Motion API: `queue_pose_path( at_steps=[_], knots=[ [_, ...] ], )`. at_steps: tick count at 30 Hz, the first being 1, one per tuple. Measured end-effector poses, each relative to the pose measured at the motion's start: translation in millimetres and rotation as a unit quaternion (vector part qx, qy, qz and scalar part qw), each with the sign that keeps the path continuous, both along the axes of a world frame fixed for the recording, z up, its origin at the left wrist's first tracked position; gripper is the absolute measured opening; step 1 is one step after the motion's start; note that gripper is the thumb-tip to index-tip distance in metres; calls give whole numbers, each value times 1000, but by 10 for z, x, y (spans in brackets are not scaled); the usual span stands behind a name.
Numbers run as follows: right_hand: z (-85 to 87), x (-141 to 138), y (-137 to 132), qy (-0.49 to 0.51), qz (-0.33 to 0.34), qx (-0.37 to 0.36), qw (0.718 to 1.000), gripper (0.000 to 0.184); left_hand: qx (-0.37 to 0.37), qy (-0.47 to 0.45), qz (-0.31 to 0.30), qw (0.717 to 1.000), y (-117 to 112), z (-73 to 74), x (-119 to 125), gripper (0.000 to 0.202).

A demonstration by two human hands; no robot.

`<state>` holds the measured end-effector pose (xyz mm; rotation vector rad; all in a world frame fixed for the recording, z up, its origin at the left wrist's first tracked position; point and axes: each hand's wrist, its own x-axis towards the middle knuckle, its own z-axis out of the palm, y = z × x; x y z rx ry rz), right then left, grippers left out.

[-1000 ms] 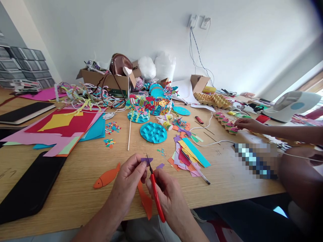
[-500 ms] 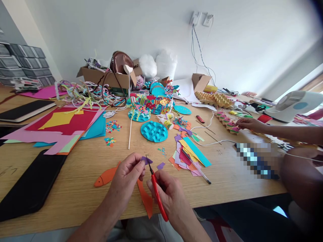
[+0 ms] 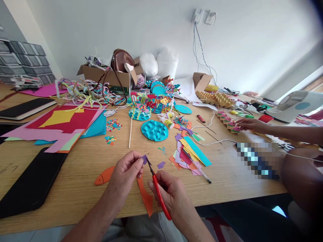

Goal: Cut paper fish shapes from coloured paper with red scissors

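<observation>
On the near side of the blue oval [image 3: 154, 130], its face ridged with wavy curls, the left hand [image 3: 130, 167] pinches a small purple paper scrap [image 3: 144, 159]. The right hand [image 3: 168, 189] grips scissors [image 3: 159, 193] by smooth red handles, dark pointed blades at the scrap's edge. Nearer and left of the oval, an orange fish [image 3: 103, 175] lies flat on the wood-grained table [image 3: 83, 201]; to the oval's right, coloured strips [image 3: 197, 151] overlap.

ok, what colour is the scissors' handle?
Red; the scissors' handle shows best in the head view.
</observation>
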<state>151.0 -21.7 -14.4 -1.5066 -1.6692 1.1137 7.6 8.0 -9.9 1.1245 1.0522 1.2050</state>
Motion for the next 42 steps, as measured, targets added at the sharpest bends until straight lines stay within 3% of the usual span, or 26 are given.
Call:
queue_pose_path(
  at_steps=[11, 27, 42],
  knots=[
    [-10, -9, -22, 2, -4, 3, 1000, 37, -10, -8, 8, 1000, -33, -11, 46, 17],
    [70, 6, -27, 3, 10, -11, 1000, 33, 29, 119, -85, 989, 2, 24, -76, 22],
    [58, 62, -45, -19, 22, -24, 999, 32, 31, 113, -40, 992, 17, 48, -92, 17]
  ],
)
